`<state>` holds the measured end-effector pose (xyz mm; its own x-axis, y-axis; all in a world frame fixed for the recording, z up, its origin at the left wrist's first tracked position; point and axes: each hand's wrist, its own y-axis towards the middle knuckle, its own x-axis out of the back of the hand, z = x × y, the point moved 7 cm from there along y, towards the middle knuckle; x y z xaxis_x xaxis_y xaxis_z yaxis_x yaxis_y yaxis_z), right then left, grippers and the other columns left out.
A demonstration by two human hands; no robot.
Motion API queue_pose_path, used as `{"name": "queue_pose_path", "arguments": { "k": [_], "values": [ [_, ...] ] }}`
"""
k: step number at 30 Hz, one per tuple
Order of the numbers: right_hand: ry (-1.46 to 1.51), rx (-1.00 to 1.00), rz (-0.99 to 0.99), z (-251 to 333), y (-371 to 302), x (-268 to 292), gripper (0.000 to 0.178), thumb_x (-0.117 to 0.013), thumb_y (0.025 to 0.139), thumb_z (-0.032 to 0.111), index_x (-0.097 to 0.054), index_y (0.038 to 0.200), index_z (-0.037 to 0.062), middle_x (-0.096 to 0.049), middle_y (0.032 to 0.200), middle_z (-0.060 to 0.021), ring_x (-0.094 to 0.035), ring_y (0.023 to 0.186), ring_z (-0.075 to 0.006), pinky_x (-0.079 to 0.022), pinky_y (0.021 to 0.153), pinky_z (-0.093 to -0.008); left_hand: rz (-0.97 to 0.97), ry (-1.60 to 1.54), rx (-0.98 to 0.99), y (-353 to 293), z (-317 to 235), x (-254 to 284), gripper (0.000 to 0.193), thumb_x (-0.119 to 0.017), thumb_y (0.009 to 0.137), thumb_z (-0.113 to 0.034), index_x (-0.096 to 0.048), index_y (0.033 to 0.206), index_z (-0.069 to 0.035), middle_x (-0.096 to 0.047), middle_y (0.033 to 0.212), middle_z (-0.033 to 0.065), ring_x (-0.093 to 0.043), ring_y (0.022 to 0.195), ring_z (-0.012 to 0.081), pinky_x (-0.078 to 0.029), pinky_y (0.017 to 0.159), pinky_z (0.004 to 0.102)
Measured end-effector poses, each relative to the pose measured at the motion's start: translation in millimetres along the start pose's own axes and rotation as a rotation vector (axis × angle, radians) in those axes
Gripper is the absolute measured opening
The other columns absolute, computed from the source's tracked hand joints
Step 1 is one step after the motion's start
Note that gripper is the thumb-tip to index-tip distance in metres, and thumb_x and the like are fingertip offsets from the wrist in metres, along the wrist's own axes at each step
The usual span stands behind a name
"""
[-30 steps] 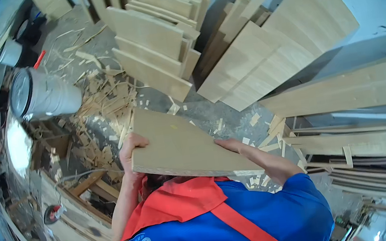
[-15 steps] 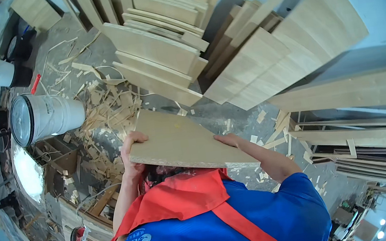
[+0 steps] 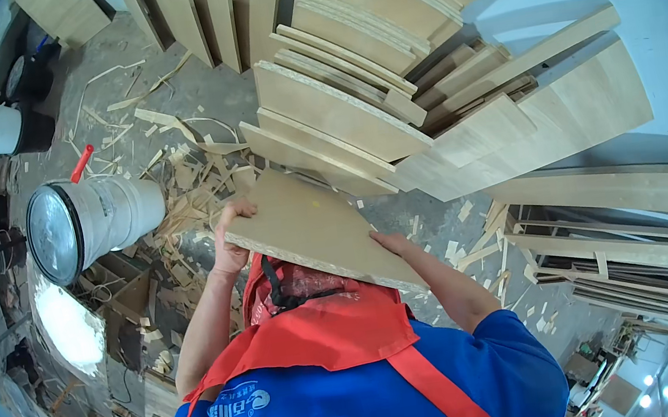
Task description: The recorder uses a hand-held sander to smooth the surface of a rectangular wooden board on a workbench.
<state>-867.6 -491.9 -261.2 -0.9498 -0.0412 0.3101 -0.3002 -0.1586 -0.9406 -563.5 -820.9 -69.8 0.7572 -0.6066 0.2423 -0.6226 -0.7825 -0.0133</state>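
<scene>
Both my hands hold a flat, pale particle board [image 3: 307,228] level in front of my chest. My left hand [image 3: 233,238] grips its left corner, fingers curled over the top edge. On the board's right side, my right hand [image 3: 391,244] lies against the near edge. The board's far end reaches close to a stack of similar boards [image 3: 337,110] leaning in rows on the floor. My blue shirt and red apron [image 3: 327,337] fill the lower part of the view and hide the underside of the board.
A white bucket [image 3: 97,220] lies on its side at the left among wood offcuts and strips [image 3: 176,175] scattered on the grey floor. More boards lean against the wall [image 3: 542,111] at the right, above a low rack of panels [image 3: 614,254].
I have carried the board forward toward the leaning stack, and the stack and bucket now look larger and nearer. Both hands keep the same grip.
</scene>
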Motion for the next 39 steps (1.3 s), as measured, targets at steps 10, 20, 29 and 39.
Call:
{"name": "queue_pose_path", "arguments": {
  "k": [10,20,29,39],
  "values": [
    [0.074,0.008,-0.031,45,42,0,0.09,-0.069,0.08,0.074,-0.071,0.129,-0.0022,-0.069,0.133,-0.0248,-0.066,0.127,-0.0335,-0.051,0.105,-0.0385,0.086,-0.019,0.007,72,29,23,0.117,-0.024,0.073,-0.103,-0.056,0.115,0.001,-0.062,0.123,0.0165,-0.06,0.118,0.0284,-0.044,0.106,0.0415],
    [-0.038,0.128,0.016,93,71,37,0.076,-0.06,0.088,0.067,-0.071,0.131,0.005,-0.068,0.136,-0.0212,-0.066,0.125,-0.0338,-0.05,0.105,-0.0402,0.142,0.079,0.052,119,48,4,0.09,-0.025,0.099,-0.08,-0.055,0.127,0.0,-0.062,0.134,0.0244,-0.06,0.126,0.0349,-0.042,0.111,0.0411],
    [-0.396,0.335,0.073,89,181,13,0.062,-0.048,0.099,0.052,-0.07,0.128,0.0033,-0.071,0.129,-0.0225,-0.064,0.126,-0.0363,-0.047,0.111,-0.0409,0.138,0.154,0.213,158,60,19,0.066,-0.028,0.111,-0.052,-0.054,0.141,0.001,-0.063,0.134,0.0202,-0.059,0.129,0.0316,-0.042,0.112,0.0395],
    [0.753,-0.107,0.461,17,201,28,0.045,-0.055,0.1,0.049,-0.07,0.113,0.0088,-0.074,0.102,-0.0152,-0.073,0.092,-0.0259,-0.057,0.069,-0.0372,0.085,-0.061,0.393,197,69,-11,0.06,-0.034,0.113,-0.045,-0.053,0.144,0.003,-0.063,0.135,0.0194,-0.058,0.128,0.0278,-0.046,0.108,0.0358]
  ]
}}
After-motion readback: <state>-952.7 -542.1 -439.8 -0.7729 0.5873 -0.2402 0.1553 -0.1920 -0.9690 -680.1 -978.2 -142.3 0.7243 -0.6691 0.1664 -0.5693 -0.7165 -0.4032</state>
